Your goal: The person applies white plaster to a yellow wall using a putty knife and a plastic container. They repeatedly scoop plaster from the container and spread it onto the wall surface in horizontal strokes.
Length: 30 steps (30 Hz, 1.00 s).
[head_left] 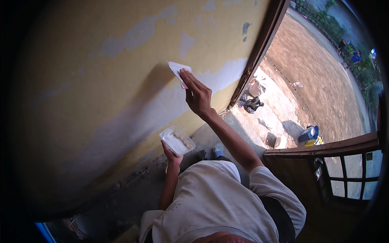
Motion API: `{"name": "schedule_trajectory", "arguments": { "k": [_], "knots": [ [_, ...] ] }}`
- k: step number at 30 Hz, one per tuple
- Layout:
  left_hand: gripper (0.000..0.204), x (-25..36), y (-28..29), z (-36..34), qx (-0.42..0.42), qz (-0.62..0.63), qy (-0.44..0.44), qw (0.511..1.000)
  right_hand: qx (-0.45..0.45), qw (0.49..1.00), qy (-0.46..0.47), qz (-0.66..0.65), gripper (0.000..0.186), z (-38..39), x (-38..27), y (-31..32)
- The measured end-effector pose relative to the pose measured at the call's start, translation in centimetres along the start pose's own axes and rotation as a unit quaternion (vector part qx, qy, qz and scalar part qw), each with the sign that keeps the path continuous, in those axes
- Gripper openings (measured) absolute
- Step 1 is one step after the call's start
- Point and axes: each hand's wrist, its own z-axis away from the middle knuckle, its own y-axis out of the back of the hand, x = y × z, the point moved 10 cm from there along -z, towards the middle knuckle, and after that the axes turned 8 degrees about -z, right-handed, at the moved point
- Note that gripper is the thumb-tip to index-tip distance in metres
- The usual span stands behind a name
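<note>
My right hand [198,92] is raised to the yellow wall [121,85], its fingers closed on a thin, flat white spreader [178,72]. One corner of the spreader is at or very close to the wall; I cannot tell whether it touches. Lower down, my left hand [173,157] grips a clear plastic tub [190,144] from below and the side. White paste [175,142] lies in the tub and coats its inner walls. Pale white patches [129,38] and a broad whitish band [121,117] cover parts of the wall.
A brown door frame [259,52] borders the wall at right, opening onto bare ground [320,69]. Outside lie a dark bag [253,104], stones and a blue-and-yellow bag [310,134]. A paned window [354,176] stands at lower right. My sandalled foot [218,150] is on the grey floor.
</note>
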Motion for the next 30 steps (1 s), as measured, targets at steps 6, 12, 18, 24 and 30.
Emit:
{"name": "schedule_trajectory", "arguments": {
  "k": [6,12,18,24,30],
  "knots": [
    [0.067,0.3,0.7,0.8,-0.008,0.01,0.01,1.0,0.226,0.965,-0.101,0.089,0.049,-10.0,8.1,10.6],
    [0.074,-0.6,1.6,0.3,-0.028,0.016,0.024,0.999,0.045,0.994,0.087,0.054,0.05,-7.3,-4.7,-3.5],
    [0.072,-0.1,0.8,-0.5,-0.036,0.007,0.009,0.999,0.014,0.996,0.085,-0.031,0.056,-4.2,-3.4,1.2],
    [0.074,-0.6,0.4,0.0,-0.016,0.006,0.01,1.0,0.203,0.947,-0.236,0.078,0.039,-11.2,10.7,9.7],
    [0.072,-0.9,-0.8,-1.0,-0.022,0.011,0.006,1.0,-0.119,0.983,0.129,-0.05,0.062,-4.3,-6.3,-5.1]
  ]
}}
